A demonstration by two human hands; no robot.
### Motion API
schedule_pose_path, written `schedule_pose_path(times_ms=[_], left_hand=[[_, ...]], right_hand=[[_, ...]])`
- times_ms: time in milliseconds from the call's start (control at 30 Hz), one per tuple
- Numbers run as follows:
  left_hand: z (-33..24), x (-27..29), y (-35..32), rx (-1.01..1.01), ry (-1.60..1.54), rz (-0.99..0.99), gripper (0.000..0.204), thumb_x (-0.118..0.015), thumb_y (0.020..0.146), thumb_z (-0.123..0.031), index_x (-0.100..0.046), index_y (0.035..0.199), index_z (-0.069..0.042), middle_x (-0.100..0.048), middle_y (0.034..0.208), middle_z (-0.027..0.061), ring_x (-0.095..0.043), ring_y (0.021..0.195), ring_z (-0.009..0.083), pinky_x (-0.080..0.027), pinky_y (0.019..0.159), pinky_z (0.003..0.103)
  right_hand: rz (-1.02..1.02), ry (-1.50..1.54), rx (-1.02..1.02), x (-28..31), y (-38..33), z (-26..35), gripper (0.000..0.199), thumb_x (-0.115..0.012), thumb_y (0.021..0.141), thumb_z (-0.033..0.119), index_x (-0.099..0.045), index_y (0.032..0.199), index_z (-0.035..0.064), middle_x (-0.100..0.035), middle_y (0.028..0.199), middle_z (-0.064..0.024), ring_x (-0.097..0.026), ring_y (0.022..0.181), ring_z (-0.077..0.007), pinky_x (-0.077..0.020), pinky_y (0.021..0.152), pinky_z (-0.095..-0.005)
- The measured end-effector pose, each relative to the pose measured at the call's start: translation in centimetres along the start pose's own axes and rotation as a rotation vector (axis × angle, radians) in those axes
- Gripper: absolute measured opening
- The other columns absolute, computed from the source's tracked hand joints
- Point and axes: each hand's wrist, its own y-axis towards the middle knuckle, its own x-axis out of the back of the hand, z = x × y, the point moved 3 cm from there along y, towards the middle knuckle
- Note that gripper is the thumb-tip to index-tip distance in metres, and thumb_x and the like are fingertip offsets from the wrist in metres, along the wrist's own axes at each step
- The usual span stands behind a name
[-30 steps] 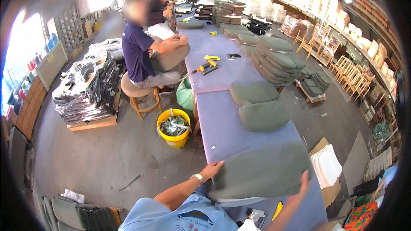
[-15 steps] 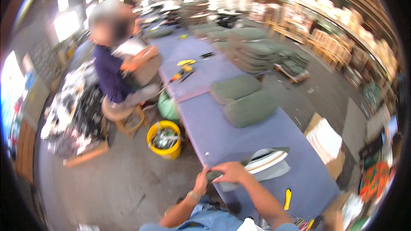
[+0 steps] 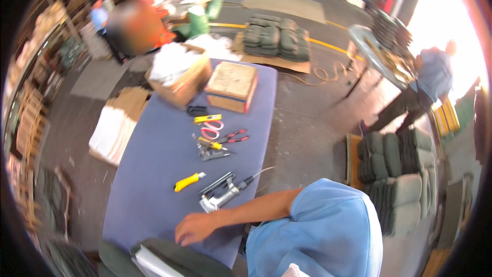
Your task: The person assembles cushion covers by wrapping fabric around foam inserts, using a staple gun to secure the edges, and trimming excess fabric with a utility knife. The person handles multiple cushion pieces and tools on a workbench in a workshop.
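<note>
My right hand (image 3: 193, 228) is low over the blue-covered table (image 3: 148, 195), its forearm coming from a light blue sleeve at the right. The fingers curve loosely downward, somewhat apart, and nothing shows in them. Just past the forearm lies a silver pneumatic staple gun (image 3: 220, 195) with its air hose attached. A yellow-handled tool (image 3: 187, 181) rests left of it. Below my hand, at the lower edge, are dark green cushions (image 3: 179, 256) with a white piece (image 3: 154, 264) on them. My left hand is out of the picture.
Farther along the table lie red-handled pliers (image 3: 236, 137), scissors (image 3: 211, 130) and a yellow cutter (image 3: 207, 118). A cardboard box (image 3: 231, 87) and an open carton (image 3: 179, 90) stand at its far end. Cushion stacks (image 3: 394, 174) and another person (image 3: 430, 77) are at the right.
The view has swung far to the right, so the tool end of the table now shows. My left hand has left the picture; my right hand is off the green piece both hands were at.
</note>
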Motion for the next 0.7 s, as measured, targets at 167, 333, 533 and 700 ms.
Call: schedule_pose_path(times_ms=[167,333,533,700], left_hand=[[0.4,-6.8,1.3,0.062,0.134,0.220,0.073,-0.052,0.098,-0.062,-0.047,0.150,-0.011,-0.058,0.139,0.0121,-0.059,0.125,0.0339,-0.051,0.093,0.059],[0.7,-10.1,2.6,0.104,0.191,0.281,0.072,-0.053,0.098,-0.061,-0.047,0.150,-0.011,-0.058,0.140,0.0117,-0.059,0.126,0.0342,-0.051,0.094,0.061],[0.7,-9.7,3.7,0.138,0.193,0.235,0.071,-0.054,0.097,-0.060,-0.047,0.150,-0.011,-0.057,0.142,0.0113,-0.058,0.127,0.0346,-0.050,0.094,0.064],[0.4,-8.6,4.2,0.148,0.185,0.180,0.071,-0.054,0.097,-0.058,-0.048,0.150,-0.011,-0.057,0.143,0.0110,-0.058,0.127,0.0350,-0.050,0.095,0.066]], right_hand=[[-0.429,-0.364,-0.627,12.1,-17.3,-7.4,0.027,-0.067,0.094,0.031,-0.073,0.111,0.0120,-0.077,0.103,-0.0115,-0.073,0.095,-0.0329,-0.0577,0.084,-0.0441],[-0.735,-0.309,-0.963,15.3,-28.9,-7.4,0.024,-0.067,0.093,0.031,-0.074,0.107,0.0129,-0.077,0.100,-0.0106,-0.074,0.092,-0.0325,-0.0583,0.082,-0.0428],[-0.530,-0.301,-0.972,12.7,-25.6,-9.9,0.023,-0.065,0.093,0.030,-0.073,0.107,0.0135,-0.077,0.099,-0.0105,-0.074,0.093,-0.0328,-0.0582,0.082,-0.0443],[-0.252,-0.321,-0.727,11.2,-14.6,-14.5,0.024,-0.063,0.095,0.030,-0.073,0.110,0.0143,-0.076,0.100,-0.0125,-0.073,0.094,-0.0351,-0.0576,0.083,-0.0467]])
